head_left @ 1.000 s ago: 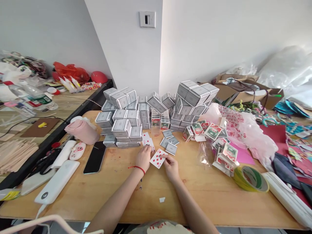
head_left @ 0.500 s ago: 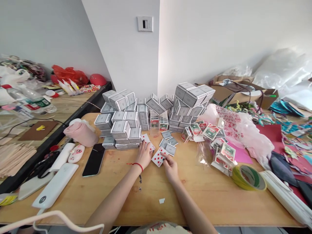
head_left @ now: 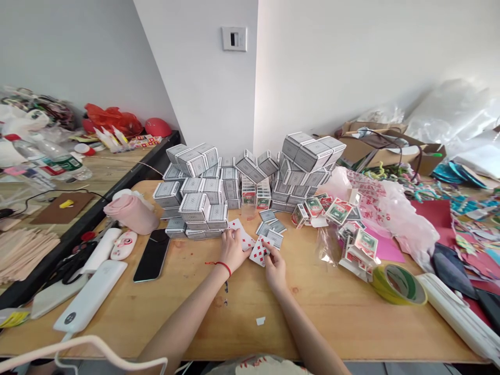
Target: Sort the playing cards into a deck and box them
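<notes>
My left hand (head_left: 233, 251) is closed on a playing card (head_left: 239, 229) with red pips, face up in front of the left stack of grey blocks (head_left: 194, 209). Its thumb points at a second face-up diamond card (head_left: 258, 253), which my right hand (head_left: 275, 266) pinches by its right edge. The two cards sit close together; whether they touch I cannot tell. Just behind the right hand's card, several grey-backed cards (head_left: 267, 215) lie face down on the table. A red string bracelet (head_left: 223, 266) circles my left wrist.
Grey blocks of cards also rise in a right-hand stack (head_left: 297, 172). Opened card boxes (head_left: 339, 210), a clear wrapper (head_left: 326, 247) and yellow tape (head_left: 398, 284) lie to the right. Leftward are a phone (head_left: 152, 256), a white power bank (head_left: 90, 297) and a pink cloth roll (head_left: 132, 212).
The right hand's card has shifted slightly right and turned a little. More of the left hand's card shows, and the left thumb now reaches closer to the right card.
</notes>
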`<state>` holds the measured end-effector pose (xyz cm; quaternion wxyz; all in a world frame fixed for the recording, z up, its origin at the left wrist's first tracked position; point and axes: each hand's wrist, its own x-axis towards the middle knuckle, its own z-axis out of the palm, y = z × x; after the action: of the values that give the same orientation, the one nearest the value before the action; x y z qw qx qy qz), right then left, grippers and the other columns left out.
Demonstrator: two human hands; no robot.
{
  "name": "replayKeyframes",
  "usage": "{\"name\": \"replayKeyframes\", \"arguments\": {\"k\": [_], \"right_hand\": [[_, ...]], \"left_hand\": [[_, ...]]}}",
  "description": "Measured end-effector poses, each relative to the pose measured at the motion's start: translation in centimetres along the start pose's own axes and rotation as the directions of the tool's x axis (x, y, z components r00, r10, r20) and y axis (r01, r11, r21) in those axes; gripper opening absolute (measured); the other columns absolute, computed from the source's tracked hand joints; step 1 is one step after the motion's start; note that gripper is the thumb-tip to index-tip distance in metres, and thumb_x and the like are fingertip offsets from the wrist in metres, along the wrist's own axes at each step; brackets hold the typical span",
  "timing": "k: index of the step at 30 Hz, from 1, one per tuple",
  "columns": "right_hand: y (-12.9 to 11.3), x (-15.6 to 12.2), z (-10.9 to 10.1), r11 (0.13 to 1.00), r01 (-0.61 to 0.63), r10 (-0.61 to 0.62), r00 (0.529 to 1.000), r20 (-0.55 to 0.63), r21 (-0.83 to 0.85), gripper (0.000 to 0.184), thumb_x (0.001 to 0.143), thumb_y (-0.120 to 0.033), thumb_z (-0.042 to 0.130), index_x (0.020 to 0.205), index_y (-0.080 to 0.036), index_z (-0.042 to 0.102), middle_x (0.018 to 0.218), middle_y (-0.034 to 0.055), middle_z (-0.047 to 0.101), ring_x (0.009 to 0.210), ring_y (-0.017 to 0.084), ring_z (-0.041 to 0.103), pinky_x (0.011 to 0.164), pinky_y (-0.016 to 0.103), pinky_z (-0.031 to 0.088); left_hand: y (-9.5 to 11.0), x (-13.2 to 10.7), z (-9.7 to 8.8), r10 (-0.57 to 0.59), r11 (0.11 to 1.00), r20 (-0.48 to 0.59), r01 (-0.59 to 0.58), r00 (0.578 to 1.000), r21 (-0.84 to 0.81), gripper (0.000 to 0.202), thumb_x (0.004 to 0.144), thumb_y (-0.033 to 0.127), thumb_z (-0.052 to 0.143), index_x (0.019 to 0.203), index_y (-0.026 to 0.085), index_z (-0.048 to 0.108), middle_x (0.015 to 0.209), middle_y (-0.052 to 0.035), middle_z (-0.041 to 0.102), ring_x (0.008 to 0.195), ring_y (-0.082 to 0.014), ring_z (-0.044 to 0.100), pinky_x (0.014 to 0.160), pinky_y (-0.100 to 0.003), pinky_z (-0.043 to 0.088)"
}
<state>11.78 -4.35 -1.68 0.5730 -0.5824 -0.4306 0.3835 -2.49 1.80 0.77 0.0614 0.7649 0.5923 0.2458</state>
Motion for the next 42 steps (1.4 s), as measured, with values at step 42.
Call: {"name": "replayKeyframes", "arguments": {"k": [42], "right_hand": [[0.0,-0.1,0.6,0.983,-0.069,0.071,0.997,-0.009,0.17,0.064,0.073,-0.025,0.049,0.134,-0.018,0.031,0.083,0.003,0.06,0.065,0.013,0.053,0.061,0.026,0.046]], "left_hand": [[-0.8,-0.3,-4.4,-0.281,0.838,0.09,0.29,0.956,-0.462,0.021,0.077,0.019,0.049,0.096,0.018,0.056,0.085,-0.0043,0.066,0.074,-0.0149,0.061,0.067,-0.026,0.046]]}}
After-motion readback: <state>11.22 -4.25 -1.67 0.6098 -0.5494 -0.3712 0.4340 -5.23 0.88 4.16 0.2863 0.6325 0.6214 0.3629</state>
